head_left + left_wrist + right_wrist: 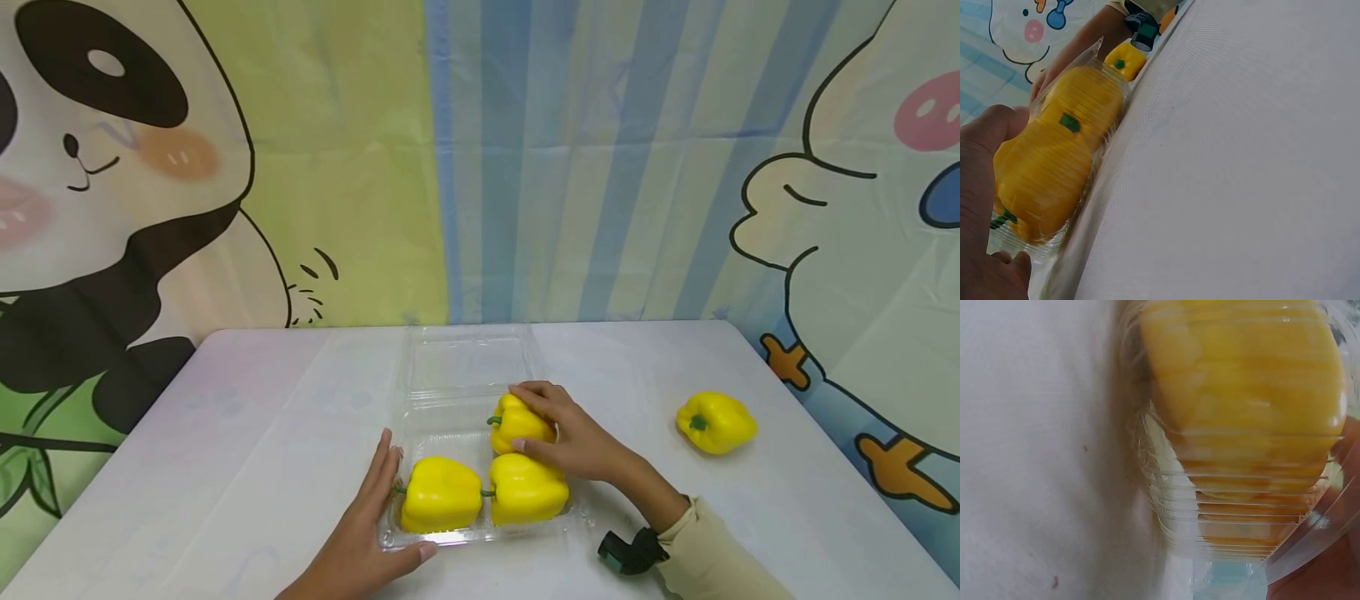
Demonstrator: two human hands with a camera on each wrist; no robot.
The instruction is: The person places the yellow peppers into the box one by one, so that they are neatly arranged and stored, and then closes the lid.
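Observation:
A clear plastic clamshell box [444,425] lies open on the table, its lid [472,358] folded back on the far side. Two yellow bell peppers sit side by side in its front half, a left one [441,496] and a right one [529,490]. My right hand [573,437] grips a third yellow bell pepper [513,423] in the back right part, fingers over its top and thumb at its near side. Along the box's left side my left hand [367,529] rests with straight fingers, thumb by the front edge. Through the wall, peppers [1054,169] show in the left wrist view.
Another yellow bell pepper [717,423] lies on the white table [225,467], to the right of the box. A cartoon-printed curtain [585,167] hangs behind the table's far edge. A black wrist camera [632,552] sits at my right sleeve.

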